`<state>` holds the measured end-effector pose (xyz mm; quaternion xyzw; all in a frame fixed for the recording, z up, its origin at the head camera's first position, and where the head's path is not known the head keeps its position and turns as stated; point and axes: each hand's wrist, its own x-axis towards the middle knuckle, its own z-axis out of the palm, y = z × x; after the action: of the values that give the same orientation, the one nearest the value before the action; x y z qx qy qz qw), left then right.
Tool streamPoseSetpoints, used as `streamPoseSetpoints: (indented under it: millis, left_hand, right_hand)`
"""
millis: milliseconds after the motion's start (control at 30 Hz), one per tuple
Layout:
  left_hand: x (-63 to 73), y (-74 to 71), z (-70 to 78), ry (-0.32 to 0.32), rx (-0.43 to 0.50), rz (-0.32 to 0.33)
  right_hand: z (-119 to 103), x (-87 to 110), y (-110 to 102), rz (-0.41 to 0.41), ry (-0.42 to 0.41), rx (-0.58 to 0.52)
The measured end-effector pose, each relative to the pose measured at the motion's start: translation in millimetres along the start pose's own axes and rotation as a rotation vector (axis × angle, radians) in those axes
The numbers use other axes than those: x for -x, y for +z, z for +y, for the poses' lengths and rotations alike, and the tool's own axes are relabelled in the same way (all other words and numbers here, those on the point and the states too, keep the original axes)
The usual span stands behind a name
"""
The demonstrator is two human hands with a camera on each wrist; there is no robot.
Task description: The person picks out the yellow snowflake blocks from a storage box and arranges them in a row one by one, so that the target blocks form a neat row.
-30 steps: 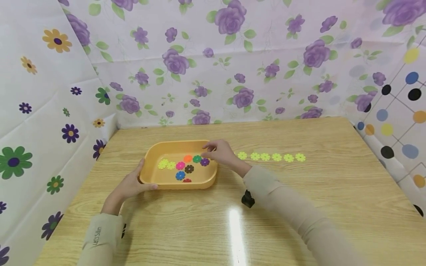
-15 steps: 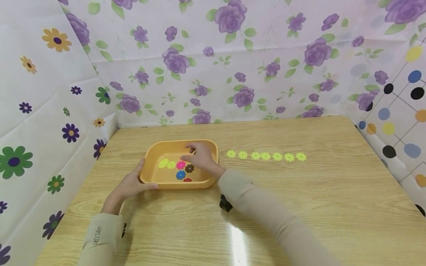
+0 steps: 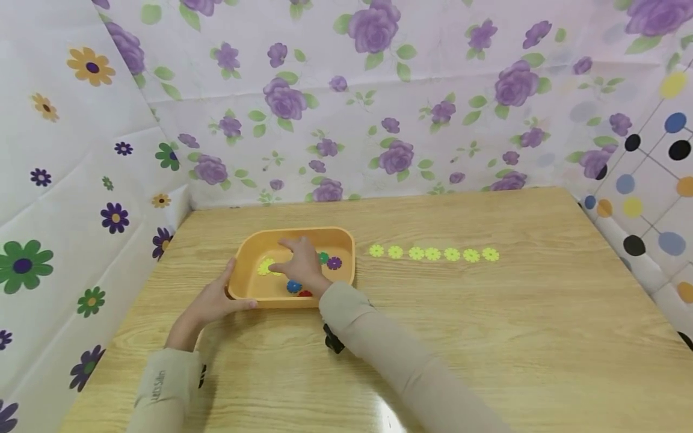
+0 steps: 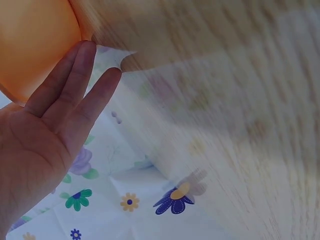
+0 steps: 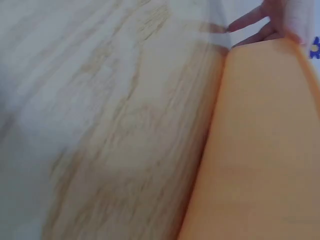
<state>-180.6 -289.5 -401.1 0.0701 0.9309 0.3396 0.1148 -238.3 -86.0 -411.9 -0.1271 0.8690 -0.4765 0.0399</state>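
An orange plastic tray (image 3: 292, 302) stands on the table, with flower-shaped plastic discs inside it. My left hand (image 3: 212, 299) grips the tray's left front corner, its thumb along the front wall and its fingers against the left side; the left wrist view shows those fingers (image 4: 70, 85) at the outer wall. My right hand (image 3: 303, 264) is over the tray, thumb and forefinger apart near the yellow discs (image 3: 264, 267), and I see nothing held. Green (image 3: 323, 258), purple (image 3: 334, 263), blue (image 3: 294, 287) and red (image 3: 305, 294) discs show around it. The hand covers other discs.
A row of several yellow flower discs (image 3: 432, 254) lies right of the tray on the wood-grain table (image 3: 487, 325). Flower-printed sheets (image 3: 346, 120) stand behind and at the left, and a dotted sheet (image 3: 644, 180) at the right. A black device (image 3: 332, 340) is under the right wrist.
My right hand has moved left from the tray's right rim to above the yellow discs, uncovering the green and purple ones again. The left hand and tray stay put.
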Motion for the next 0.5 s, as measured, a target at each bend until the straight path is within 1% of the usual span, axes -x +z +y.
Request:
streamPoseSetpoints:
  millis: [100, 267, 400, 500]
  left_hand:
    - [0.0, 0.9, -1.0, 0.007, 0.004, 0.001]
    - [-0.9, 2.3, -1.5, 0.017, 0.007, 0.001]
    - [-1.7, 1.9, -1.8, 0.019, -0.002, 0.000]
    - [-1.2, 0.5, -2.9, 0.013, -0.007, 0.004]
  right_hand:
    - [0, -3.4, 9, -0.014, 0.054, 0.059]
    - [0, -8.4, 18, -0.049, 0.133, 0.162]
    - [2, -11.7, 23, -0.060, 0.166, 0.272]
    - [3, -14.1, 25, -0.082, 0.182, 0.324]
